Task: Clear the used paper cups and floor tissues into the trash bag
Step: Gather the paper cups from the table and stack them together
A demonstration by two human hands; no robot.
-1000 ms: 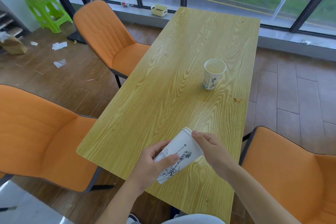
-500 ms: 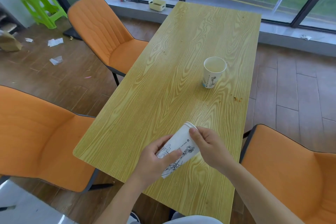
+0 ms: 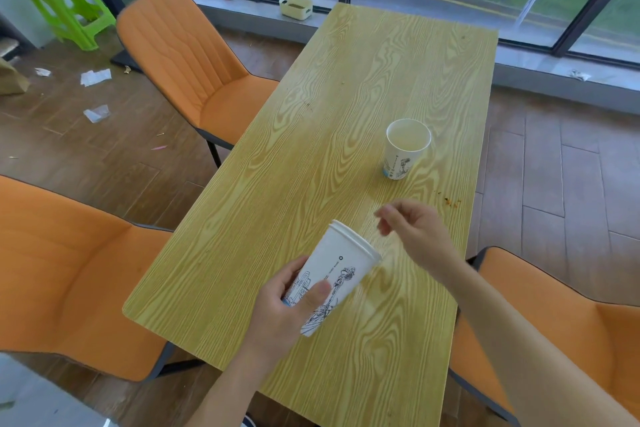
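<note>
My left hand (image 3: 287, 308) grips a stack of white printed paper cups (image 3: 337, 270), tilted with the rims pointing up and to the right, over the near end of the wooden table (image 3: 311, 184). My right hand (image 3: 412, 232) hovers just right of the stack's rim, fingers loosely apart and holding nothing. A second white paper cup (image 3: 405, 149) stands upright farther along the table, beyond my right hand. White tissues (image 3: 95, 76) and a crumpled clear scrap (image 3: 97, 113) lie on the floor at the far left. No trash bag is in view.
Orange chairs stand at the left (image 3: 187, 55), near left (image 3: 52, 270) and near right (image 3: 554, 322) of the table. A green stool (image 3: 65, 7) and a brown paper bag (image 3: 10, 80) sit far left. Crumbs (image 3: 452, 202) dot the table's right edge. A small box (image 3: 296, 5) rests on the window sill.
My right hand has let go of the cup stack's rim and moved up and to the right. My left hand has lifted the stack slightly.
</note>
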